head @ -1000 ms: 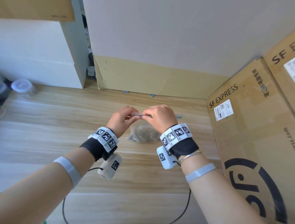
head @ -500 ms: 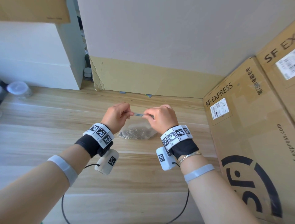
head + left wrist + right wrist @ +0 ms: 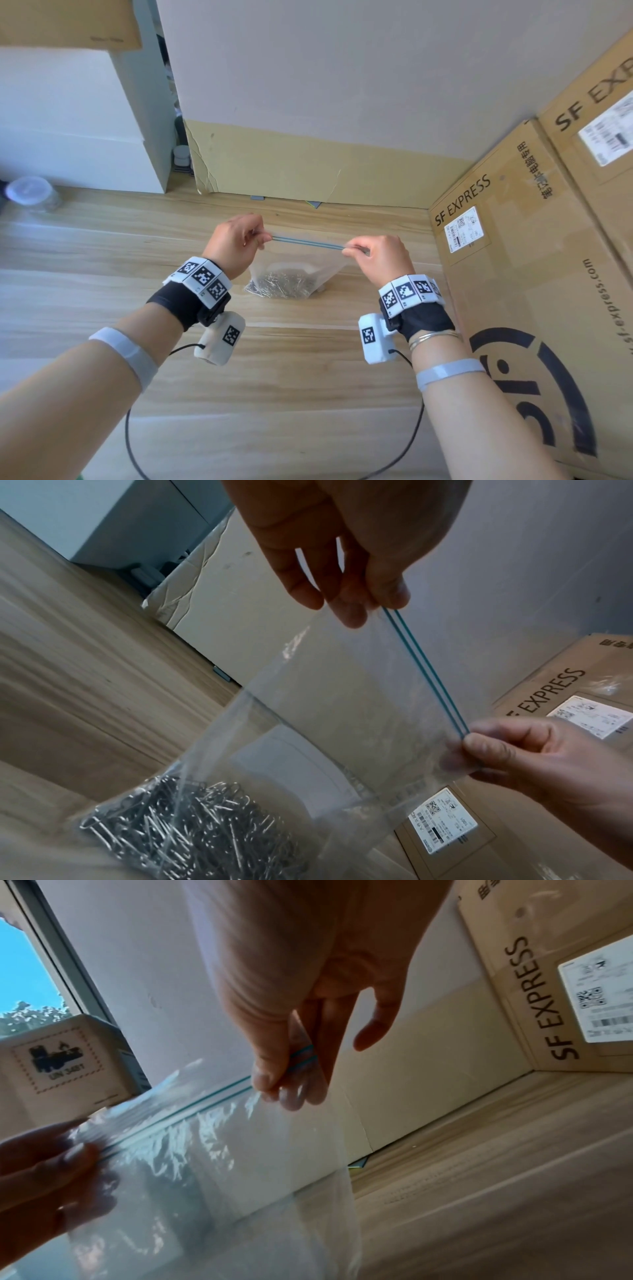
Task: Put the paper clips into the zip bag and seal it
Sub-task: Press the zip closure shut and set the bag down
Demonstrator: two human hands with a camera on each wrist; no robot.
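**Above the wooden table, a filled bag held by its zip**

Between the two hands the zip bag (image 3: 301, 270) hangs upright, its lower end resting on the wooden table (image 3: 102, 260) and its top edge pulled taut. The paper clips (image 3: 178, 831) lie heaped at the bottom of it, so the filling looks done and the sealing is the step in hand. The left hand (image 3: 236, 241) pinches one end of the blue zip strip (image 3: 308, 242) between thumb and fingertips; the right hand (image 3: 375, 255) pinches the other end the same way, both clamped on the bag's top corners.

From the left wrist, two blue lines run side by side along the strip. Whether the tracks are fully pressed home cannot be told from these pictures. To finish well, I would keep the strip stretched straight, as it is, then run a thumb and forefinger along its whole length with firm pressure, checking that no gap stays near either corner. The weight of the clips should stay on the table, so that it does not drag the mouth open.

Just right of the hands stands a cardboard box (image 3: 534, 274) printed "SF EXPRESS", with a web address ending "express.com" and white shipping labels too small to read. From the right wrist, a smaller carton (image 3: 65, 1064) at the left carries a stamp marked "UN 3481".
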